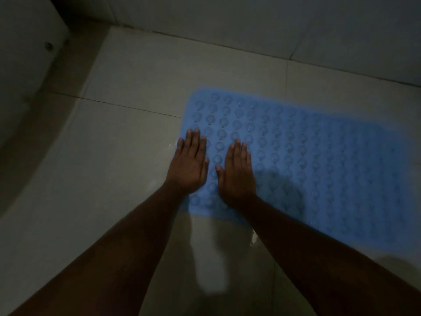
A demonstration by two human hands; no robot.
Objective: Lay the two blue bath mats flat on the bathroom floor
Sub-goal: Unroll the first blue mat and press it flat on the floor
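A blue bath mat lies spread on the tiled bathroom floor, right of centre. Its long side runs from the middle of the scene towards the right edge. Rows of round suction bumps cover its upper face. Its far left corner sits just past a grout line between two tiles, and the surface looks flat wherever the dim light lets it be seen.

Both hands rest palm down on the left end of the mat, side by side and close together but not touching. The left hand lies along the mat's left edge with fingers straight and pointing away from the person. Its outer side may overhang onto the tile, but the gloom hides the exact border. The right hand lies fully on the mat just to the right, fingers also straight. Each grip is released, pressing and grasping nothing.

A pale wall meets the floor at the far side. At far left stands a curved white fixture with a small round cap.
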